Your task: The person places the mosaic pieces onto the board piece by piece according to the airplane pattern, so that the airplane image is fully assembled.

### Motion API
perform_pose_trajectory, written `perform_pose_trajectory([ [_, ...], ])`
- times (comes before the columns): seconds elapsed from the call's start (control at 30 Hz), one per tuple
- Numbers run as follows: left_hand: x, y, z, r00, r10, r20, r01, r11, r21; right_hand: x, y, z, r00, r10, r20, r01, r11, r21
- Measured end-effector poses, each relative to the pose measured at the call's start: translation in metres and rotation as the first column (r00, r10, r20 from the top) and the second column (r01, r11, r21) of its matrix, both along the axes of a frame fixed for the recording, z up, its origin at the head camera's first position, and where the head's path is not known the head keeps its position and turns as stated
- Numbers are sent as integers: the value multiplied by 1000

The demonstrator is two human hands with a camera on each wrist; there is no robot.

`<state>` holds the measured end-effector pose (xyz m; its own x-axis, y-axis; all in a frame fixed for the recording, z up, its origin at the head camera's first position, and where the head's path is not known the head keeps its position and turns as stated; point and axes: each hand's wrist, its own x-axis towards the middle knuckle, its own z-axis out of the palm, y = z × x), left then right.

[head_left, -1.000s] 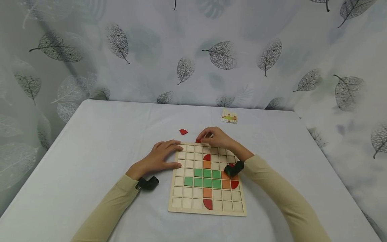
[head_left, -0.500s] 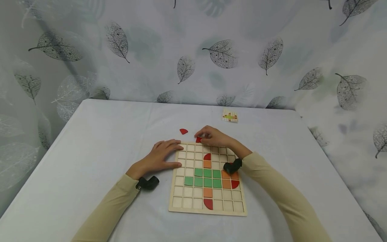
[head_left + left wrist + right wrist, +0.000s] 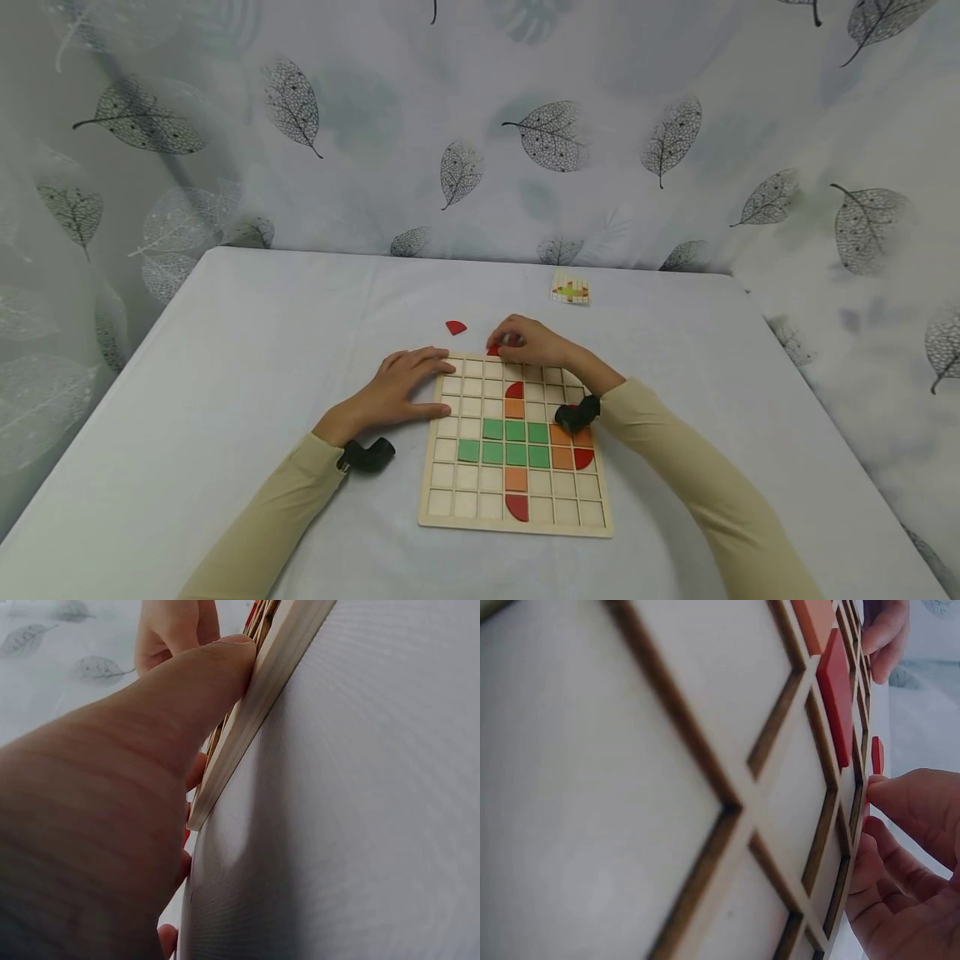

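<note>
A wooden grid board (image 3: pixel 453 503) lies on the table with green squares (image 3: pixel 492 452), orange squares (image 3: pixel 515 479) and red quarter-circle pieces (image 3: pixel 517 507) in its cells. My left hand (image 3: pixel 397 390) rests at the board's far left corner, fingers spread, with the thumb (image 3: pixel 225 664) on the wooden edge in the left wrist view. Just past the far edge, my right hand (image 3: pixel 531 342) pinches a red quarter-circle piece (image 3: pixel 493 351) between thumb and fingers. Those fingers partly cover the piece.
Another red quarter-circle piece (image 3: pixel 456 327) lies loose beyond the board's far edge. Farther back sits a small pattern card (image 3: pixel 570 289) with a coloured grid design. A leaf-print cloth (image 3: pixel 480 125) hangs behind the white table (image 3: pixel 262 333).
The right hand's fingers reached slightly left over the red piece, then drew back and closed nearer together on it. The left hand and the board keep their places.
</note>
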<state>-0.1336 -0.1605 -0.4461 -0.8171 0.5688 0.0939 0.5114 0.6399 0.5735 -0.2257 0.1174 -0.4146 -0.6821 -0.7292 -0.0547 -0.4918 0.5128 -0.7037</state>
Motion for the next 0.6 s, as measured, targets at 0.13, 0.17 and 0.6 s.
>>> perform_pose_trajectory([
  [0.13, 0, 0, 1, 1000, -5, -14, 5, 1000, 1, 0, 0, -1, 1000, -11, 12, 11, 1000, 5],
  [0.17, 0, 0, 1, 1000, -6, -17, 6, 1000, 1, 0, 1, -1, 1000, -16, 16, 16, 1000, 4],
  [0.6, 0, 0, 1, 1000, -4, 0, 4, 1000, -3, -1, 2, -3, 998, -50, 25, 51, 998, -37],
])
